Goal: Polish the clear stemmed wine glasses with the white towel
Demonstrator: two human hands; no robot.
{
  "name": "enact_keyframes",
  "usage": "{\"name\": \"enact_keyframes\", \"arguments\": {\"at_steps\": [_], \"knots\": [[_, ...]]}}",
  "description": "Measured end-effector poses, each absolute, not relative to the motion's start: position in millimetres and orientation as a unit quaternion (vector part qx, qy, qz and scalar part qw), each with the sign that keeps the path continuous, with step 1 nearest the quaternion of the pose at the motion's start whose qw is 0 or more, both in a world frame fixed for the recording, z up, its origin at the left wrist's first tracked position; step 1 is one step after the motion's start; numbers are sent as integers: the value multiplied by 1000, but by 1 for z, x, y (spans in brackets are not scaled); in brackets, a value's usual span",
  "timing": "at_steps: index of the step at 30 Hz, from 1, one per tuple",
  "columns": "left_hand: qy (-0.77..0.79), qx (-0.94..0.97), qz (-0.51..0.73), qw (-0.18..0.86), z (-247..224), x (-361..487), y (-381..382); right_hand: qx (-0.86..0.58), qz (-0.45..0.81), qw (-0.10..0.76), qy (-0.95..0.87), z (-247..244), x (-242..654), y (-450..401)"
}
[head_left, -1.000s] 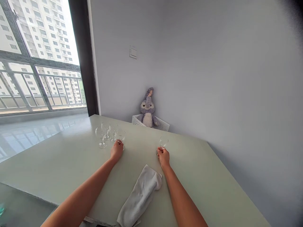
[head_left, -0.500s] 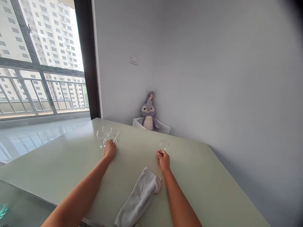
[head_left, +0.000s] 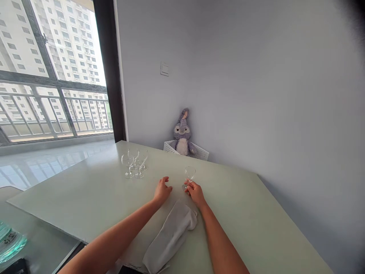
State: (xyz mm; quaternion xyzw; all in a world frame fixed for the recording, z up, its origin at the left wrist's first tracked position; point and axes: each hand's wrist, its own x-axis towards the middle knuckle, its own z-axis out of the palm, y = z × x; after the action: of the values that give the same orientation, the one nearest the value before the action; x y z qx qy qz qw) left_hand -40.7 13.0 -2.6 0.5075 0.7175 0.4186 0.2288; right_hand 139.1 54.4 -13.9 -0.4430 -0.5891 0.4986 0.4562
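Note:
A small clear stemmed glass stands upright near the table's middle, bowl up. My right hand is closed around its stem, low by the foot. To the left of it my left hand hovers over the tabletop, fingers apart and holding nothing. Several more stemmed glasses stand grouped close together on the far left of the table. Between my forearms lies a folded light grey cloth.
The pale green table reaches to the grey wall. Behind its far edge a plush toy sits in a white basket. At the lower left, a clear greenish container stands near a black object.
My left hand has let go of a glass in the group and moved right, toward my right hand. The right hand has shifted slightly left with its glass. The view has turned a little left.

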Motion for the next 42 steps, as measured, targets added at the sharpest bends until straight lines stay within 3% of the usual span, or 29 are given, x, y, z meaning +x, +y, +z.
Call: {"name": "enact_keyframes", "arguments": {"at_steps": [9,17,24,33,36,42], "knots": [[687,551,388,270,-7,-10,25,-262,638,347,-636,5,125,32],[734,473,417,251,-10,-78,10,-328,654,422,-535,-10,129,39],[781,374,458,200,-6,-155,0,-328,651,423,-537,-8,129,37],[792,300,504,172,-1,-183,2,-350,665,418,-510,3,131,34],[788,276,525,166,2,-184,-2,-425,606,404,-537,14,132,24],[777,177,592,117,10,-156,-20,-517,251,309,-758,28,131,-47]]}}
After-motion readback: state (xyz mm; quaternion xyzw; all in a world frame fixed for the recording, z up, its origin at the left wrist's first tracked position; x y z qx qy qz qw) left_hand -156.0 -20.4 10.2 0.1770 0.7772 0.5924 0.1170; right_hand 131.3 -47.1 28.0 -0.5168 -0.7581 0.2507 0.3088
